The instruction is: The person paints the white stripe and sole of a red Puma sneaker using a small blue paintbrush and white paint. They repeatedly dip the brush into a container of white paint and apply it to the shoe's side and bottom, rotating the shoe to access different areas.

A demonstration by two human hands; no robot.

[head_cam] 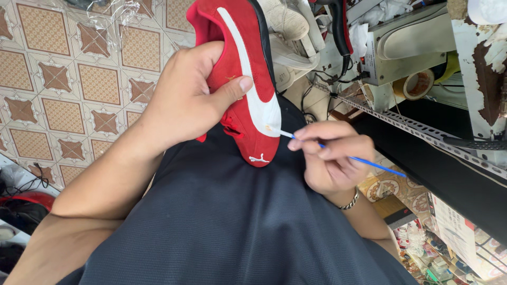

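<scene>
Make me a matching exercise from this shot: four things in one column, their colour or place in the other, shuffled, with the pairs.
Things:
1. shoe
2. brush
3. roll of tape
4. bracelet

Descriptions:
A. on the right wrist
B. red with a white stripe, in the left hand
C. thin blue handle, in the right hand
D. on the metal shelf at right

Pairs: 1-B, 2-C, 3-D, 4-A
</scene>
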